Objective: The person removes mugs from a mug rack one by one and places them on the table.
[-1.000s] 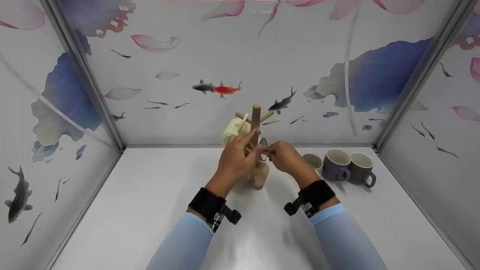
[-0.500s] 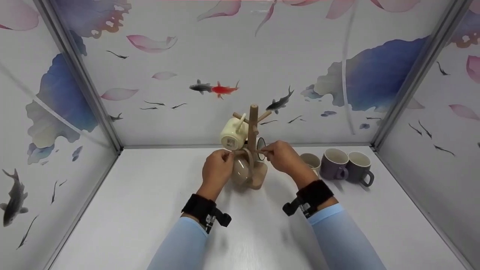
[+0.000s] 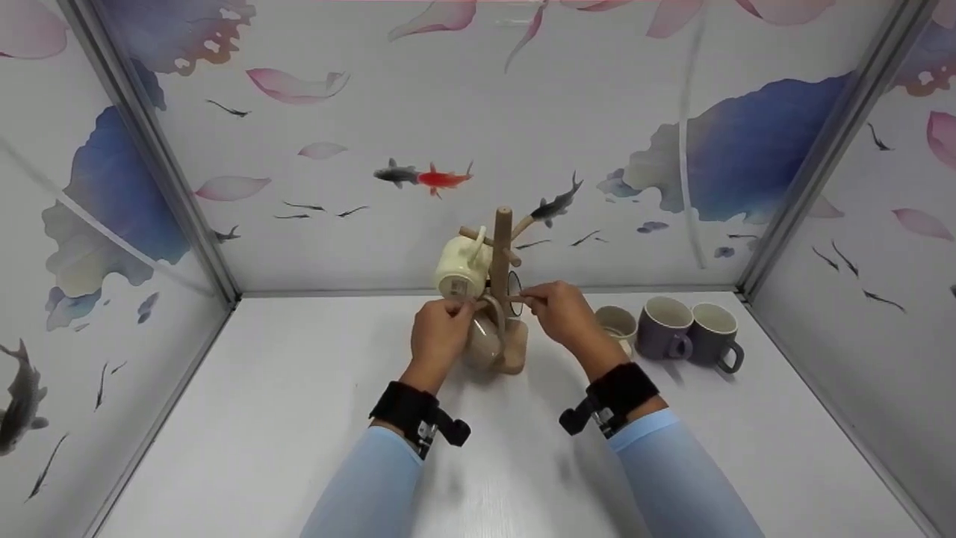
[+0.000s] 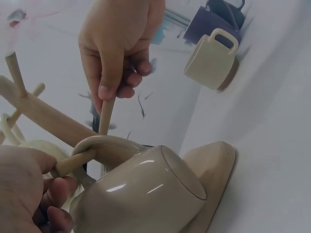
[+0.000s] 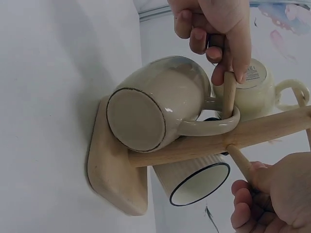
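Note:
A wooden mug tree (image 3: 503, 254) stands near the back wall. My left hand (image 3: 437, 336) pinches the end of its lower left peg (image 4: 75, 162), fingertips close to a mug handle. From that peg a glossy beige mug (image 5: 160, 104) hangs tilted by its handle, beside the post and over the base (image 5: 116, 170). My right hand (image 3: 564, 314) pinches the opposite lower peg (image 5: 240, 162), which carries no mug. Above my left hand a cream mug (image 3: 459, 265) hangs on an upper peg. Behind the post is a ribbed pale mug (image 5: 201, 184) with a dark rim, partly hidden.
Right of the tree, a beige mug (image 3: 618, 321), a purple mug (image 3: 665, 329) and a dark grey mug (image 3: 715, 336) stand upright in a row on the white table (image 3: 299, 418). Patterned panels (image 3: 358, 246) enclose the back and sides.
My left hand has moved from in front of the post out to the left peg, uncovering the hanging beige mug. The tree has turned slightly. My right hand keeps its pinch on the right peg.

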Demonstrator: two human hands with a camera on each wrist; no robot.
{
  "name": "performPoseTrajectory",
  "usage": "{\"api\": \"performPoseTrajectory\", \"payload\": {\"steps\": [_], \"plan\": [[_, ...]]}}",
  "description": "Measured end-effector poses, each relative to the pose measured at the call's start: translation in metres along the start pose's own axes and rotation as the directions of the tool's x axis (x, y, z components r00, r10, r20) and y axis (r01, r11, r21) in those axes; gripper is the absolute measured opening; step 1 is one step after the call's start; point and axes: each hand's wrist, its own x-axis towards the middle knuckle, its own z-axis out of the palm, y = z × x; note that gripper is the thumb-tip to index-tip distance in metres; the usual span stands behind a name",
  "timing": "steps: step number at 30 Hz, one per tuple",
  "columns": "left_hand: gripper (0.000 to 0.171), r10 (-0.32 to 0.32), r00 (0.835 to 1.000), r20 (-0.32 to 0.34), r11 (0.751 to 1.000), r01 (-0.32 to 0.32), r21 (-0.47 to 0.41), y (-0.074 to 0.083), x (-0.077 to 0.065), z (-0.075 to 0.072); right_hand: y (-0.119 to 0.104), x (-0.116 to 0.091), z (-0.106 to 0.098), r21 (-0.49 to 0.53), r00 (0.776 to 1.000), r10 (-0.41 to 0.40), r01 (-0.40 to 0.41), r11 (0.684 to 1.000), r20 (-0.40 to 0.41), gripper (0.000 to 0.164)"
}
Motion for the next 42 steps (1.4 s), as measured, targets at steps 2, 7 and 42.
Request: {"api": "performPoseTrajectory", "payload": {"steps": [2,7,42], "plan": [[0.051,-0.001,1.0,0.0,1.0,0.001,0.004,0.003,-0.004,0.003,0.002,0.002,0.001,0.009,0.999,0.026,-0.026,1.0,-0.026,0.026],[0.044,0.017,1.0,-0.017,0.998,-0.015,0.064,0.01,-0.013,0.007,0.004,0.004,0.004,0.032,0.996,0.063,-0.061,0.998,-0.061,0.027],[0.03,0.159,0.987,0.02,0.986,-0.16,0.048,0.053,-0.004,-0.054,-0.031,-0.012,0.022,0.057,0.956,0.025,-0.009,0.998,-0.291,0.021]]}}
